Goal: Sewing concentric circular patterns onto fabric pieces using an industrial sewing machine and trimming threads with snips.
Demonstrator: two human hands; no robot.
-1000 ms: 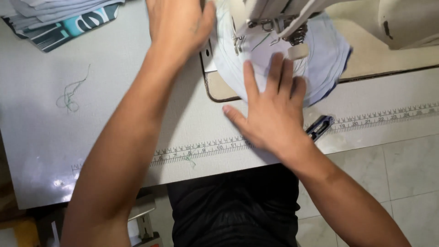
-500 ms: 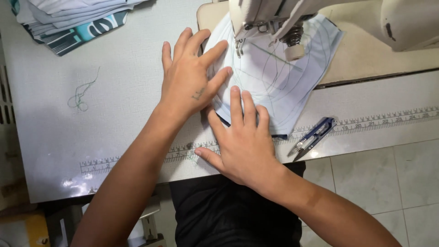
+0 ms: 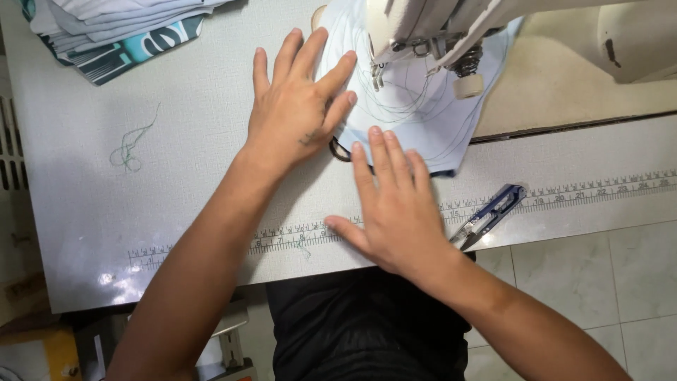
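Here, both hands are being pressed flat, fingers spread and nothing grasped, on a pale blue fabric piece that is being held under the needle of a white sewing machine. The left hand is being laid on the fabric's left edge, fingertips reaching toward the presser foot, while the right hand is being rested at its near edge, fingertips just on the cloth and palm over the printed ruler strip. The fabric is lying ahead and slightly to the right of both hands, its long axis running away from the person toward the machine; the left hand is the nearer to the needle. Compared with half a second ago, the hands are being kept in much the same pose. Blue thread snips are lying just right of the right hand on the tabletop, a loose green thread well to the left, and folded fabric at the far left corner.
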